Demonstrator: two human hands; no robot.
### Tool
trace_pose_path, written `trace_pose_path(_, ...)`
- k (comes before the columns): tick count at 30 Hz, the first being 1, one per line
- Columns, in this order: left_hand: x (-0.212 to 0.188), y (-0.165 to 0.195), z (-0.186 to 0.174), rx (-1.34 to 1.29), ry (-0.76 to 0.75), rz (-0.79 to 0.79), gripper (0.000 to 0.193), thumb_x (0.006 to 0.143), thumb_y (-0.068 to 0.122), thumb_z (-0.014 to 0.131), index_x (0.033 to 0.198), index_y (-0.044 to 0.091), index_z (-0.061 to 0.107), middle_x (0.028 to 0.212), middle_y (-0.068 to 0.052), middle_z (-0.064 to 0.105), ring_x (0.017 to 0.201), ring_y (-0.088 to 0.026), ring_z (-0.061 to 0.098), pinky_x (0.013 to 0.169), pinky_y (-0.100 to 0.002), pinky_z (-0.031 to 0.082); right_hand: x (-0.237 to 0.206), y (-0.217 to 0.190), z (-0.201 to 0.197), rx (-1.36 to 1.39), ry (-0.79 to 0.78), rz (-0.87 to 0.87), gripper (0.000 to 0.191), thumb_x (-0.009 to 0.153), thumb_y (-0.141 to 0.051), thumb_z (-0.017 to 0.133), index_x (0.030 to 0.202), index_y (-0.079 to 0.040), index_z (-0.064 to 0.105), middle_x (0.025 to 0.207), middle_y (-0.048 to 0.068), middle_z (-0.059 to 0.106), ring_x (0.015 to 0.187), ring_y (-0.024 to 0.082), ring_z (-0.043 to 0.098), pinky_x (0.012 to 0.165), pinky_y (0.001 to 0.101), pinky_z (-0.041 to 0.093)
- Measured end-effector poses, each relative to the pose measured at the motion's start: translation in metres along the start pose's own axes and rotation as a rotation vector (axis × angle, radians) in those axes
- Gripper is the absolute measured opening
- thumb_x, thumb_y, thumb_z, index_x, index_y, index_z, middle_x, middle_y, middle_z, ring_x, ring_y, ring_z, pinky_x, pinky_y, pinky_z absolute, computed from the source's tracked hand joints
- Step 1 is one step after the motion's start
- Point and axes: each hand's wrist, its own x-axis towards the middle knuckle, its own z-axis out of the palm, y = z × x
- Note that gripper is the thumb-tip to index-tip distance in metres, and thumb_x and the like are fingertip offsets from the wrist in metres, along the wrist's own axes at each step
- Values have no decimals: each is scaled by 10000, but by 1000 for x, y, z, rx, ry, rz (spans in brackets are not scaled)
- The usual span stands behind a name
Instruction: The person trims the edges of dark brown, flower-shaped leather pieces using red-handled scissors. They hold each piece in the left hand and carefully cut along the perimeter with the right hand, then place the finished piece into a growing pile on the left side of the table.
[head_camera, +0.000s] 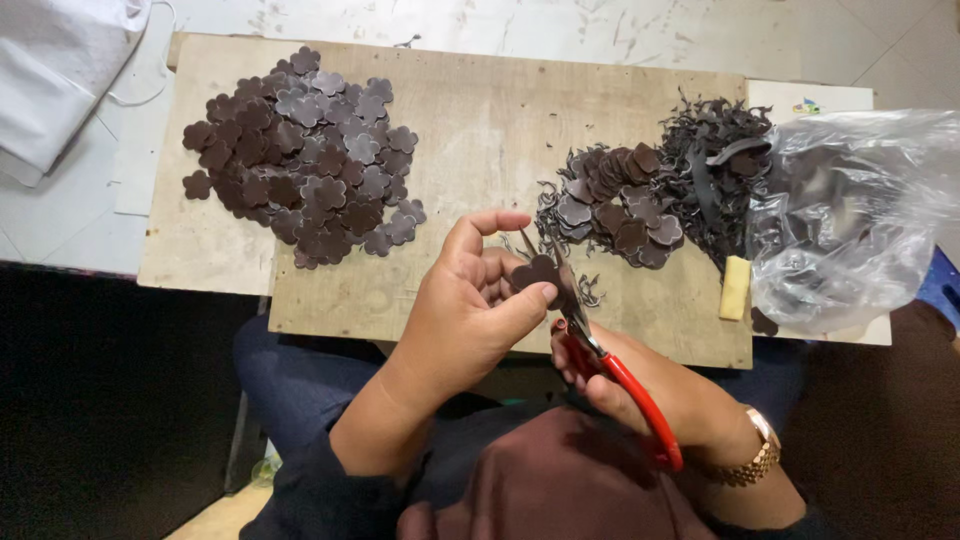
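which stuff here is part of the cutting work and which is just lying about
In the work:
- left hand pinching a dark flower piece
- right hand on red scissors
- trimmed pile
- untrimmed pile
- scraps
- board under it all

Lying about:
- yellow block
- plastic bag
- white cloth
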Motion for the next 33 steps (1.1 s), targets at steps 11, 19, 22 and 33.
trace_pose_path(11, 1, -8, -2, -120, 30, -18, 512, 913, -27, 690, 1351, 16, 430, 974, -76, 694, 831, -66, 655, 716, -206, 531, 6, -1, 12, 244, -8, -16, 769, 949, -767, 507, 1075, -9, 515, 920, 16, 434, 810, 133, 395, 721, 270, 397)
trace_pose_path(19, 6, -24, -4, -154, -40, -24, 135, 966, -6, 696, 1035, 9, 581, 940, -62, 688, 823, -94, 666, 738, -252, 570, 8, 0, 17, 232, 60, -44, 831, 886, -813, 524, 1164, -30, 513, 957, 16, 461, 841, 136, 425, 748, 281, 411)
trace_pose_path(22, 5, -25, -4, -229, -83, -56, 76, 972, 0, 675, 990, 13, 603, 901, -76, 691, 791, -126, 686, 718, -278, 587, 6, 0, 17, 225, 64, -41, 836, 894, -825, 518, 1134, -24, 525, 949, 21, 462, 845, 138, 420, 762, 283, 405)
trace_pose_path(33, 6, -21, 7, -334, -52, -160, 79, 969, 21, 692, 950, -15, 624, 808, -100, 701, 614, -155, 652, 563, -301, 546, 6, -3, 25, 270, 136, -25, 778, 936, -794, 482, 1105, -36, 505, 962, 17, 440, 859, 134, 408, 789, 284, 404)
